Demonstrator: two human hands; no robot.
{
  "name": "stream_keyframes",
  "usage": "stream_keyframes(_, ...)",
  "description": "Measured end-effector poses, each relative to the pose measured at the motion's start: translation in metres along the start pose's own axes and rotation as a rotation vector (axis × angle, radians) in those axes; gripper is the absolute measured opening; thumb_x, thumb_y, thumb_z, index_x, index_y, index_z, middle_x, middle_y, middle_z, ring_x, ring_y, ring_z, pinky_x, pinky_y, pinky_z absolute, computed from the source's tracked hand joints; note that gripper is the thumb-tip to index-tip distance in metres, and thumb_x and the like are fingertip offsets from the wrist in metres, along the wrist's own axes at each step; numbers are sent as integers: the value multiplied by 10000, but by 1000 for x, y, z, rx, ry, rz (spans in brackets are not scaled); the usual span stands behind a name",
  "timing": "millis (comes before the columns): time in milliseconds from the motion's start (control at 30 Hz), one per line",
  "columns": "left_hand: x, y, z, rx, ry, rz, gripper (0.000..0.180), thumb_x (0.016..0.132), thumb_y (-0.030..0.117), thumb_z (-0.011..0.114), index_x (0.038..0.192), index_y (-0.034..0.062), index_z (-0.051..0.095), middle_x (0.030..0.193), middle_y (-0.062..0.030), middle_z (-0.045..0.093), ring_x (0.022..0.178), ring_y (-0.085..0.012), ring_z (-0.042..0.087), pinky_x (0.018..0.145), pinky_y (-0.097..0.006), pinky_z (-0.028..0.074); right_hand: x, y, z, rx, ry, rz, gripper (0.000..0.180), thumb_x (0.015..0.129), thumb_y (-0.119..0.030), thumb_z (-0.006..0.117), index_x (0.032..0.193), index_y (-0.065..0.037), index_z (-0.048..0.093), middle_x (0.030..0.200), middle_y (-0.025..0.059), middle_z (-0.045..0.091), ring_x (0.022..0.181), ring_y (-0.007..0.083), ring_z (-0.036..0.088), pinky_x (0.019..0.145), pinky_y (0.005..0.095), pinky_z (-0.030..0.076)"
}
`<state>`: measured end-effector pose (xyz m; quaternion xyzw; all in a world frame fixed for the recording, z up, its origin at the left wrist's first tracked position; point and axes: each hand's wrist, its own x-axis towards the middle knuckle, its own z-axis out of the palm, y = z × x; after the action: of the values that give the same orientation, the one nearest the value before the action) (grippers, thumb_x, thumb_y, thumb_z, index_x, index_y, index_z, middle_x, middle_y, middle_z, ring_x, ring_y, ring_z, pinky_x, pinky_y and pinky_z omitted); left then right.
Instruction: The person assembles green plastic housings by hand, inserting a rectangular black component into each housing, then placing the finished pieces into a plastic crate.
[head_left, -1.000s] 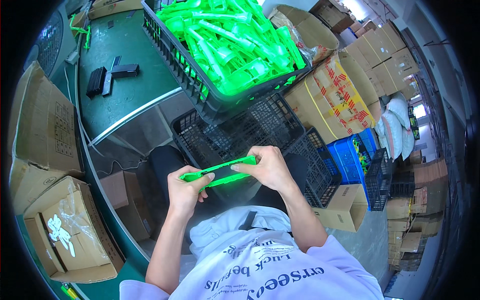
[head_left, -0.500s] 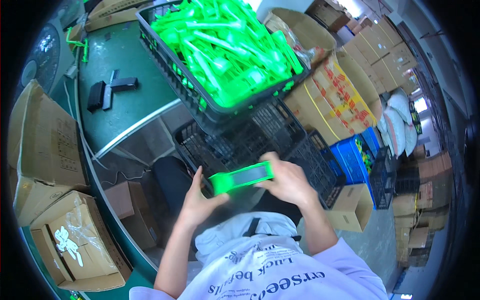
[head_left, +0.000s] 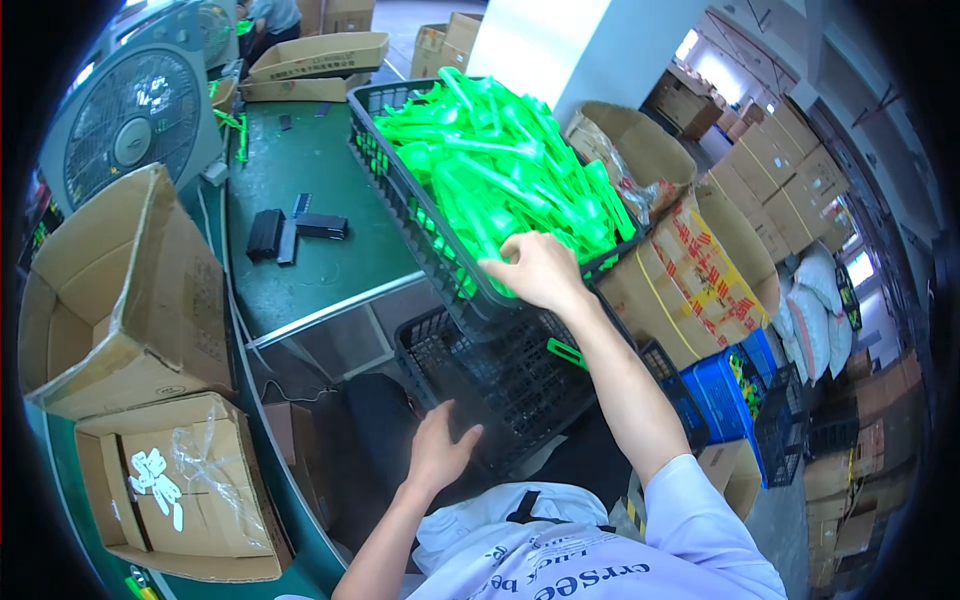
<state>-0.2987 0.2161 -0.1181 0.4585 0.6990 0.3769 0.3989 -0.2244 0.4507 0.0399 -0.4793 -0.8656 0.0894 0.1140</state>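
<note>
A black crate [head_left: 375,165] heaped with bright green plastic parts [head_left: 480,150] stands at the far middle, on the corner of the green table. My right hand [head_left: 543,270] is over its near rim, at the edge of the heap, thumb apart from the fingers; nothing shows in its grip, though some fingertips are hidden. Nearer to me is a lower black crate [head_left: 480,385], with one green part [head_left: 567,352] showing in it. My left hand [head_left: 440,450] is at this crate's near left side, fingers apart, holding nothing.
Black rectangular pieces [head_left: 267,235] lie on the green table [head_left: 340,270]. A fan [head_left: 130,140] and two open cardboard boxes [head_left: 150,330] stand on the left; the nearer one holds white pieces [head_left: 155,485]. On the right are a taped carton [head_left: 690,285] and a blue crate [head_left: 720,400].
The green part with a dark panel has left my hands, and a green part now shows in the lower crate. My right hand moved up to the heap; my left hand dropped slightly. The view shifted.
</note>
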Motion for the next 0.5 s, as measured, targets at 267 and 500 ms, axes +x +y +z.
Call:
stream_keyframes(267, 8, 1, -18, -242, 49, 16, 550, 935, 280, 631, 1350, -46, 477, 1288, -220, 585, 1160, -305, 598, 957, -381, 489, -3, 12, -25, 349, 409, 34, 337, 857, -184, 696, 633, 19, 548, 519, 98, 474, 491, 138, 446, 490, 352, 378)
stream_keyframes(500, 12, 4, -55, -1551, -47, 104, 466, 1016, 388, 484, 1293, 13, 499, 1172, -135, 623, 1040, -239, 636, 852, -387, 532, -60, -93, 68, 939, -402, -123, 167, 895, -127, 684, 889, 40, 694, 766, 51, 685, 653, 96, 632, 593, 243, 513)
